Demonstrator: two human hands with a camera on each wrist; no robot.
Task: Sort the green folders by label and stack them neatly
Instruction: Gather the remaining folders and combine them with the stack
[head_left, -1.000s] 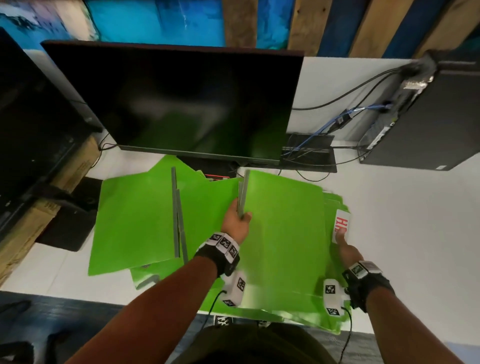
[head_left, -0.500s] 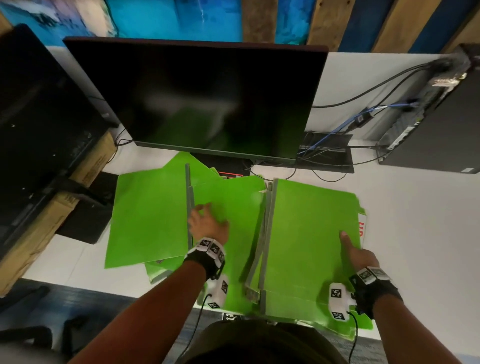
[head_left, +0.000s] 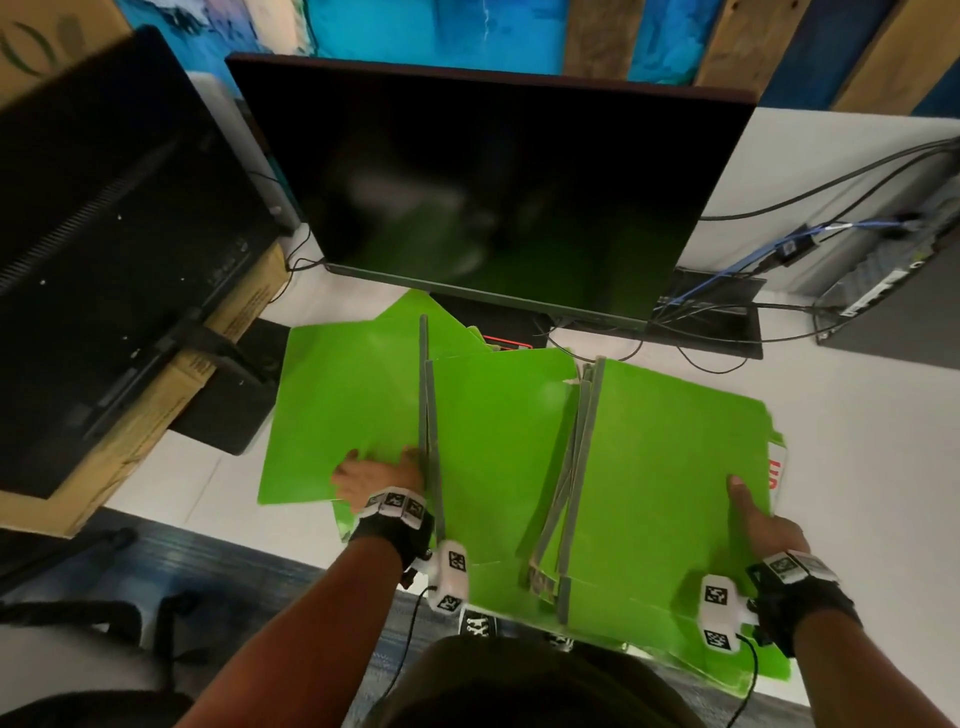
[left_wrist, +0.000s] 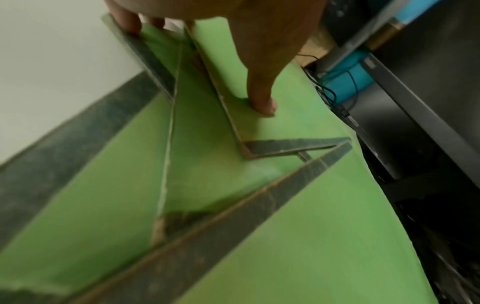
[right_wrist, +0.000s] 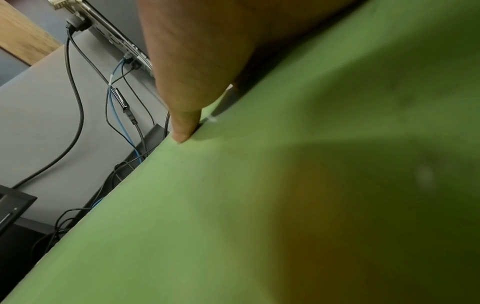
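Note:
Several green folders with grey spines lie spread over the white desk. A left folder and a middle folder overlap. A right stack lies with its spines fanned. My left hand rests flat on the left folder beside its spine, and its thumb presses the green cover. My right hand holds the right stack's top folder at its right edge. The thumb lies on top and the fingers are hidden under the edge. A white label with red letters peeks out there.
A large dark monitor stands just behind the folders, with its base partly under them. A second monitor sits on a cardboard box at left. Cables and a computer case fill the back right. The folders overhang the desk's front edge.
My left hand let go of the upright folder spine in the middle and moved left onto the left folder. That folder came down flat on the right stack, and my right thumb now lies on it.

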